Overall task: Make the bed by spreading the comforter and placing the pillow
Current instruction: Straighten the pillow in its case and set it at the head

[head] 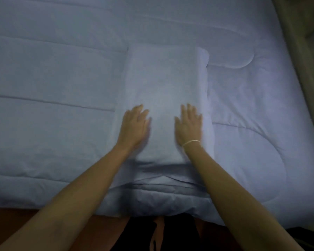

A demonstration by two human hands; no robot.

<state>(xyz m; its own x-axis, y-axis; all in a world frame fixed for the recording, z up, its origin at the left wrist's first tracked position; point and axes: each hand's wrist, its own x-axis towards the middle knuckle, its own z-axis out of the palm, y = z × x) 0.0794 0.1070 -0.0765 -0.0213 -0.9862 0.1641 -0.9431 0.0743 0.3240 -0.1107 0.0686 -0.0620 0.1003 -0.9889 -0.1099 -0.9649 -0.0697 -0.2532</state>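
Note:
A pale blue pillow (pixel 164 84) lies lengthwise on the pale blue quilted comforter (pixel 53 73), which covers the whole bed. My left hand (pixel 134 126) rests flat on the pillow's near left part, fingers straight. Flat on the near right part lies my right hand (pixel 188 125), fingers spread, with a thin band at the wrist. Both hands look slightly blurred. The near edge of the comforter bunches in folds below the pillow.
The bed's near edge (pixel 43 205) runs across the bottom, with reddish-brown floor below it. A beige wall or furniture side (pixel 301 51) runs along the bed's right edge. Dark clothing shows at the bottom centre.

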